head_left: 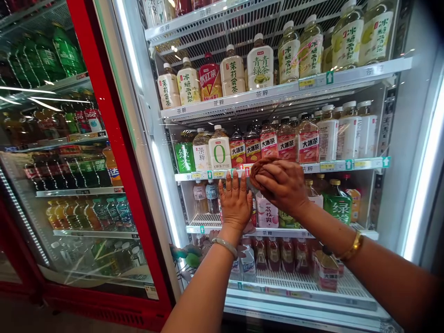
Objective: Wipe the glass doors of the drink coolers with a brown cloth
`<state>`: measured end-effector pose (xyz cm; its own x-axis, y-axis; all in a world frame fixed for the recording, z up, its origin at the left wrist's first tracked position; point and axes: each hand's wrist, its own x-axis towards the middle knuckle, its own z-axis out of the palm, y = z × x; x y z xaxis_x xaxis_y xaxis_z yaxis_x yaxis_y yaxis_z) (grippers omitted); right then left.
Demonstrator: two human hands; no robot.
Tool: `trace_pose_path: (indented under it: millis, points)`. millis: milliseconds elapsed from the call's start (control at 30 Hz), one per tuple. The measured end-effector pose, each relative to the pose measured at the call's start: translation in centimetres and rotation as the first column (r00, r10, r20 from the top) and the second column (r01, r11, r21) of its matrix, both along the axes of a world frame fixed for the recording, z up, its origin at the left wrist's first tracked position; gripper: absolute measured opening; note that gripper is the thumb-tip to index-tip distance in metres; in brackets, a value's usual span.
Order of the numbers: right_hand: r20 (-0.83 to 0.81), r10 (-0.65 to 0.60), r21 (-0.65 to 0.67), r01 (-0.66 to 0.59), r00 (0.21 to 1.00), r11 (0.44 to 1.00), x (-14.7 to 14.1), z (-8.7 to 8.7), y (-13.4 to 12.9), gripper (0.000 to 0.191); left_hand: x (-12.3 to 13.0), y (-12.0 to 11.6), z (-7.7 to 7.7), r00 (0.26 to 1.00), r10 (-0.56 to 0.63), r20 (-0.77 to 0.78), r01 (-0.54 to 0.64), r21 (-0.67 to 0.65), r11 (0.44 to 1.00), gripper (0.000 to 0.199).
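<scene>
My right hand (282, 182) is closed around a bunched brown cloth (263, 172), which it holds up at the glass front of a lit drinks fridge. Just left of it, my left hand (236, 201) is open, its fingers stretched out and its palm facing the glass; a faint reflection shows beside it. Behind both hands stand shelves of bottled drinks. The bottles nearest my fingers are a white-labelled bottle with a green zero (219, 150) and red-labelled tea bottles (238, 150). Part of the lower shelf is hidden by my hands.
On the left is a second fridge with a red frame (118, 152) and several rows of bottles. A shelf edge with price tags (328, 166) runs behind my hands. Large bottles (260, 64) fill the shelf above. A bright light strip (166, 194) lines the fridge's left side.
</scene>
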<state>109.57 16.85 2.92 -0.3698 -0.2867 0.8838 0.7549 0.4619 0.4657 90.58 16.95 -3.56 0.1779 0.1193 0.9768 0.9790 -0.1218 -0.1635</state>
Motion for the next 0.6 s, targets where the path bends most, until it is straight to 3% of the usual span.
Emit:
trace_pose_path:
  millis: [133,200,300,433,500,600]
  points:
    - [0.18,-0.003,-0.006,0.004,0.984,1.0,1.7,-3.7,-0.8,0.018,-0.1,0.0,-0.1,1.0,0.006,0.007,-0.006,-0.015,1.0,0.077]
    - [0.222,-0.007,-0.004,0.008,0.975,1.0,3.0,-4.4,-0.7,0.019,0.0,0.0,-0.1,1.0,0.003,0.012,-0.003,-0.027,1.0,0.078]
    - [0.178,-0.014,0.02,0.011,0.984,1.0,3.5,-3.2,-0.3,0.017,0.0,-0.1,-0.1,1.0,-0.007,0.018,0.007,-0.031,0.999,0.078]
    - [0.012,-0.004,-0.004,0.004,1.0,1.0,0.5,-0.6,-0.1,0.022,0.0,0.0,0.0,1.0,-0.012,0.012,0.012,-0.026,1.0,0.076]
    - [0.008,-0.002,-0.037,0.002,1.0,0.999,-0.9,-0.8,-0.3,0.023,0.0,0.1,-0.1,1.0,-0.011,0.007,0.011,-0.006,1.0,0.076]
    - [0.085,0.014,-0.046,-0.01,0.996,0.999,-1.1,-3.0,-0.8,0.02,-0.1,0.2,-0.1,1.0,-0.007,0.002,0.007,0.027,1.0,0.077]
